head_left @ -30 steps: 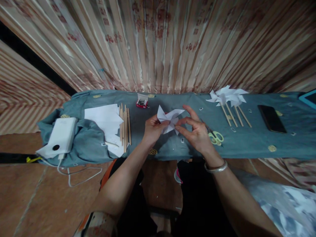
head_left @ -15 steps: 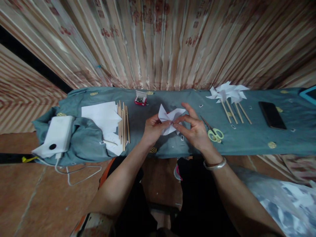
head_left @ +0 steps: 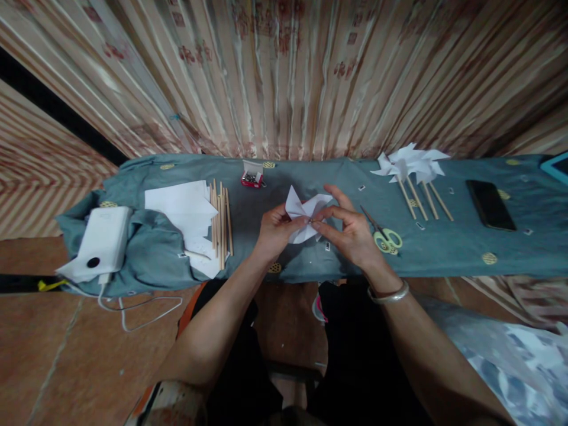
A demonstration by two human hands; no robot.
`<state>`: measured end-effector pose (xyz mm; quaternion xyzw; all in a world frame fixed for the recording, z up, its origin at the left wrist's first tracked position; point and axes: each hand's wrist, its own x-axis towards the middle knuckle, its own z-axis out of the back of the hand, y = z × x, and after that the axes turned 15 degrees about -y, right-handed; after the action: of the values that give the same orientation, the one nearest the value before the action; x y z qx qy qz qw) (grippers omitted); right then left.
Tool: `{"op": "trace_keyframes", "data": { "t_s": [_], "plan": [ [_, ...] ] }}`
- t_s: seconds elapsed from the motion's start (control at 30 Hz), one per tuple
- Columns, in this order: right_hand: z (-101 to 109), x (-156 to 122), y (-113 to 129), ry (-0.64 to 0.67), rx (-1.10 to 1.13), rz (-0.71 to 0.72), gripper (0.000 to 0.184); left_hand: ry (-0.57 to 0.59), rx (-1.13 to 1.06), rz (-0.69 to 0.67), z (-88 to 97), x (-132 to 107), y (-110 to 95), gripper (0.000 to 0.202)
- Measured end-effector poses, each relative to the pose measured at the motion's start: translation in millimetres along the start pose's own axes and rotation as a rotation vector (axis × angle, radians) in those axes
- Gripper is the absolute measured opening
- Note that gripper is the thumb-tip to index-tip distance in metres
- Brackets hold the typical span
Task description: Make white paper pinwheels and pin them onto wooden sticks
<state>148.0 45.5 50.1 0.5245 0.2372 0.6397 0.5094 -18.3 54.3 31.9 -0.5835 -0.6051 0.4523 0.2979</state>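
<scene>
1. A white paper pinwheel (head_left: 305,214) is held just above the middle of the blue-grey cloth (head_left: 444,251).
2. The left hand (head_left: 276,232) pinches its left side.
3. The right hand (head_left: 350,232) pinches its centre with thumb and forefinger, other fingers spread.
4. Yellow-handled scissors (head_left: 385,238) lie just right; wooden sticks (head_left: 220,218) and paper sheets (head_left: 184,208) lie left.

Blue-clothed bench (head_left: 444,260) bears sticks (head_left: 220,222), scissors (head_left: 385,239), phone (head_left: 490,205).

scissors (head_left: 387,239), phone (head_left: 490,205), wooden sticks (head_left: 220,218)
</scene>
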Motion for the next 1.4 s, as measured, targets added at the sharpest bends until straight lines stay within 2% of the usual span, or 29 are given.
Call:
{"op": "trace_keyframes", "data": {
  "t_s": [0.33,0.8,1.4],
  "plan": [
    [2.0,1.3,0.5,0.031,0.048,-0.041,0.023,0.014,0.013,0.010,1.1,-0.7,-0.1,0.032],
    [2.9,1.8,-5.0,0.123,0.159,-0.192,0.034,0.049,0.034,0.028,3.1,-0.6,0.9,0.036],
    [-1.5,0.7,-7.7,0.072,0.170,-0.214,0.029,0.020,0.046,0.045,1.7,-2.2,-2.0,0.037]
  ]
}}
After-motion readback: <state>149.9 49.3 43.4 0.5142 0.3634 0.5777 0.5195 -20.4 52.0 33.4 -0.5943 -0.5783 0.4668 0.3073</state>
